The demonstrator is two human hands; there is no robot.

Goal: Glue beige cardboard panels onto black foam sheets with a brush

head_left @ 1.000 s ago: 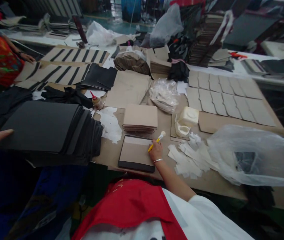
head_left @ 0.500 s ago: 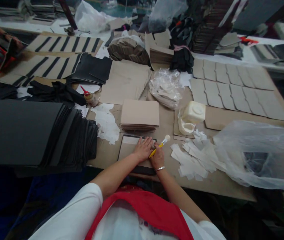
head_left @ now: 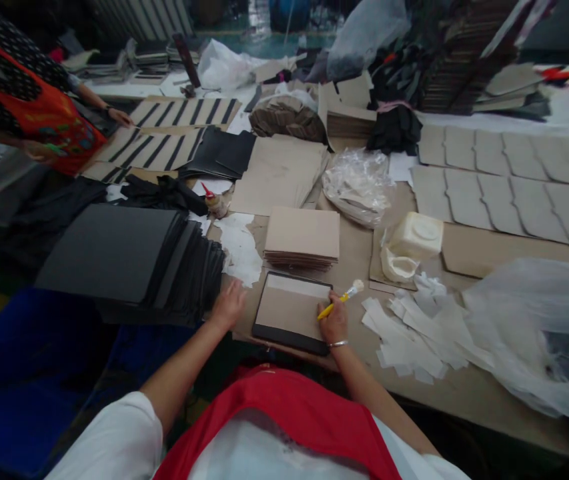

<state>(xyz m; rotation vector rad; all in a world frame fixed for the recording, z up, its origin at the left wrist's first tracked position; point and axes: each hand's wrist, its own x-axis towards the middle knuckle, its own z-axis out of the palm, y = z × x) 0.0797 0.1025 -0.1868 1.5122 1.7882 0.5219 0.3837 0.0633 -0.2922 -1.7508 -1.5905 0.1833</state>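
Note:
My right hand (head_left: 333, 321) is closed around a yellow-handled brush (head_left: 331, 311), its pale bristles pointing up and right. That hand rests at the right edge of a black-bordered panel (head_left: 289, 313), which has a beige board and a white strip on its face. My left hand (head_left: 230, 305) is off the panel, beside the stack of black sheets (head_left: 114, 247) on the left; its fingers are slightly blurred and seem loosely spread, with nothing visible in them. Just beyond the panel sits a stack of beige boards (head_left: 302, 232).
White paper strips (head_left: 414, 333) lie right of the panel, near a cut-open plastic jug (head_left: 417, 237) and a clear plastic bag (head_left: 539, 327). A red-tipped glue bottle (head_left: 215, 202) stands at left. Another person (head_left: 59, 113) in an orange apron works at the far left.
My left hand has lifted off the panel and moved left to the black stack. My right hand stays at the panel's edge with the brush. The view has swung left.

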